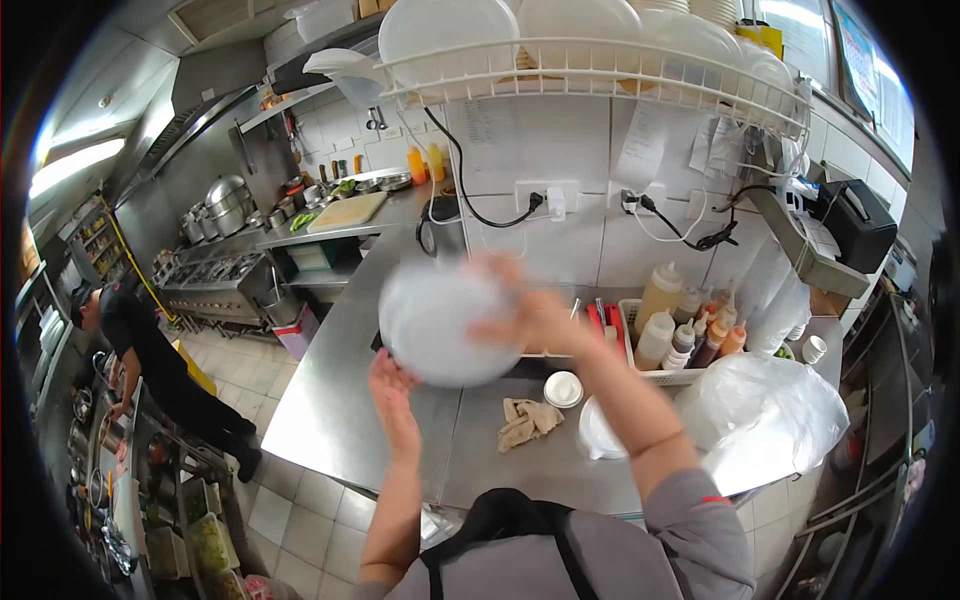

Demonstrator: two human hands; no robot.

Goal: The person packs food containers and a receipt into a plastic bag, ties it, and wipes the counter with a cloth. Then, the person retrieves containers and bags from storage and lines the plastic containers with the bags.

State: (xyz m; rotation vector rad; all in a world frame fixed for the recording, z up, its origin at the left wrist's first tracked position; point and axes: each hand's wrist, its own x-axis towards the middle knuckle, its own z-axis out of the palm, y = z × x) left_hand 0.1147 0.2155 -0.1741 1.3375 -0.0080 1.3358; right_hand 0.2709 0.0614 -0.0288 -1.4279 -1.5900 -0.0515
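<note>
Over the steel surface (330, 395), between the person's 2 hands, is a white plate (440, 335). Its outline is smeared by motion blur; plate is the best reading, a lid cannot be excluded. It appears raised clear of the steel, broad face towards the viewer.

Clock positions below are read around the plate's centre.

Right hand (518, 300): 2 o'clock, at the rim. Its blurred fingers look parted, some across the near face; judged to be pinching the rim, though the exact grip is unresolved.

Left hand (398, 388): between 7 and 8 o'clock, palm turned up, fingers slightly curled, tips at the lower rim. Whether they press on it cannot be told.

Step in hand, judged: plate being handled in the air, the right hand bearing most of it. A steady hold calls for left-finger support under the lower rim and an even tilt; a 1-sided grip could let it swing.

Surroundings: crumpled tan cloth (530, 423) at 5 o'clock; small white cup (563, 390) and a larger white container (598, 432) at 4 o'clock, both near the right forearm. White basket (690, 377) of squeeze bottles (655, 340) at 3 o'clock; plastic bag (765, 410) just below it. Wire rack (600, 82) overhead at 1 o'clock. Co-worker (150, 345) at 9 o'clock, well apart, leaning towards another counter.
</note>
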